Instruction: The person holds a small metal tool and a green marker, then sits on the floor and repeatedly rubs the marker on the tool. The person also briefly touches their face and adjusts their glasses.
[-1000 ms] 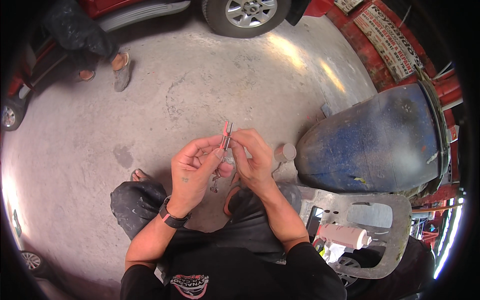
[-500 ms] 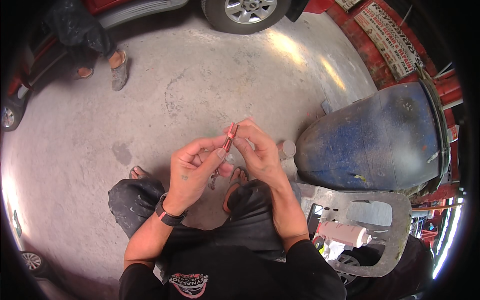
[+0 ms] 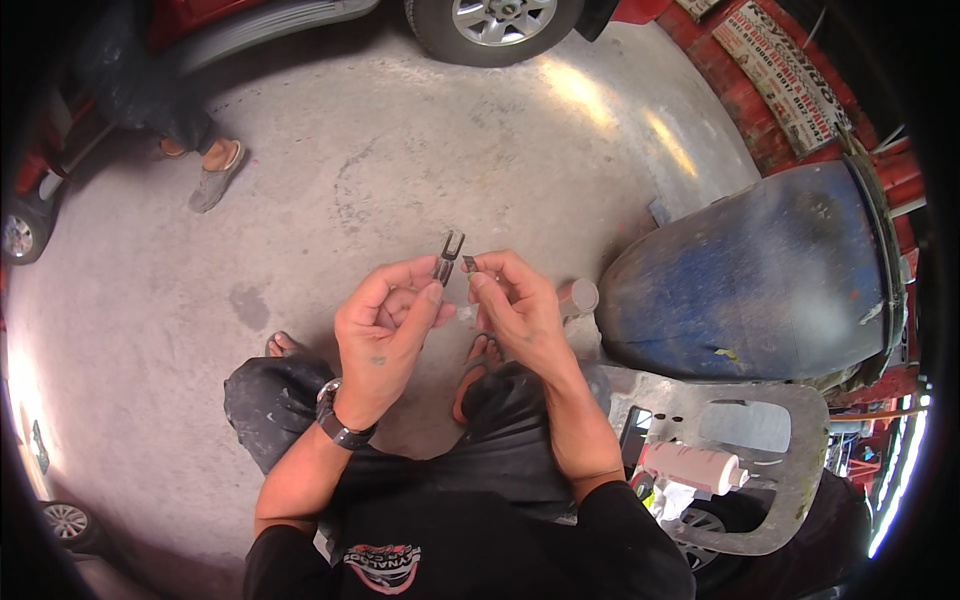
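Note:
In front of my lap, my left hand [image 3: 388,318] pinches a small dark forked metal piece [image 3: 449,252] between thumb and fingers. Its two prongs point up and away from me. Just to the right, my right hand [image 3: 518,305] is closed on a small dark flat piece [image 3: 470,264], whose lower part is hidden by the thumb and fingertips. A narrow gap separates the two pieces. What each is exactly cannot be made out.
A large scuffed blue barrel [image 3: 750,275] lies to the right, with a can [image 3: 578,297] beside it. Below stands a grey plastic chair [image 3: 795,510] holding a white bottle [image 3: 692,467]. A person's shoe [image 3: 216,183] is at far left; a car wheel [image 3: 500,25] stands ahead.
The flat piece in my right hand has come apart from the forked piece, leaving a gap. The forked piece now stands more upright. The other person's foot has shifted left and nearer.

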